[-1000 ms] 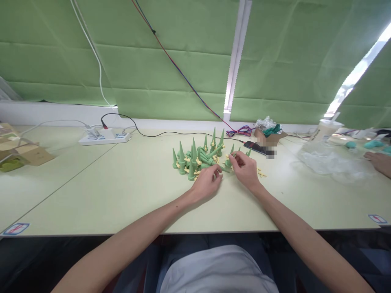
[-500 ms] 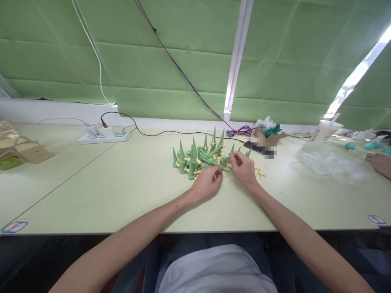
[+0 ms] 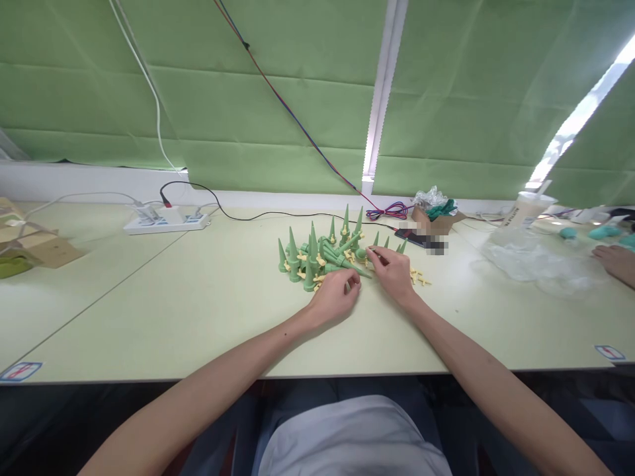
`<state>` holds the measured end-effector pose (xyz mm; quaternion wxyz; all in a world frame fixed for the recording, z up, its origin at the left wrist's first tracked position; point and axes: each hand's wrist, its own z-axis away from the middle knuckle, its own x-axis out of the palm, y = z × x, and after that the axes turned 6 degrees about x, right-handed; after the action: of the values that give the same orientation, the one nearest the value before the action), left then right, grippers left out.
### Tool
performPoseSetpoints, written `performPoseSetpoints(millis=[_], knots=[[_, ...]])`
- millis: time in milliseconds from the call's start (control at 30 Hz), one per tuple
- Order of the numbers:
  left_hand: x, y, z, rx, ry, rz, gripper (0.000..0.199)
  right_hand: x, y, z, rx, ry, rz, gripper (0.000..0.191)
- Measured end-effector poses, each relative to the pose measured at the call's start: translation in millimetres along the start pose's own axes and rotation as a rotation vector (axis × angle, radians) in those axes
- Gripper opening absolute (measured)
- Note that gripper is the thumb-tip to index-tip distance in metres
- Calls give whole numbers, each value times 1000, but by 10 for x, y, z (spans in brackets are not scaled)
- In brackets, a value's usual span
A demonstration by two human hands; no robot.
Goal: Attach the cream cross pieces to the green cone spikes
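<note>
Left of centre on the table (image 3: 213,317), upright green cones (image 3: 294,258) stand close together — don't knock them. Just beside, your left hand (image 3: 336,295) rests with fingers curled; can't tell if it grips anything. Next, a lying cone (image 3: 356,268) points rightward, tip past those fingers. Then your right hand (image 3: 391,268) pinches a green piece (image 3: 361,253) between thumb and finger — hold it lightly, steer its wide end clear of neighbours. Farther right, loose yellow bits (image 3: 421,278) lie by that hand; avoid sweeping them.
</note>
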<state>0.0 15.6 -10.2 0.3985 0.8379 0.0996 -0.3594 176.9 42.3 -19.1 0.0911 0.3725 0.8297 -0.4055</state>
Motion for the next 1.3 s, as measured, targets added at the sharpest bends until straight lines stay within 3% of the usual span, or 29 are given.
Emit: performPoseSetpoints(millis=[500,1300], knots=[[-8,23,-2,-5,-11,11,14,59,140,-35,-58,-96,62,29],[-3,-7,5,25,-23,-16,13,123,126,-106,75,-86,11,30]])
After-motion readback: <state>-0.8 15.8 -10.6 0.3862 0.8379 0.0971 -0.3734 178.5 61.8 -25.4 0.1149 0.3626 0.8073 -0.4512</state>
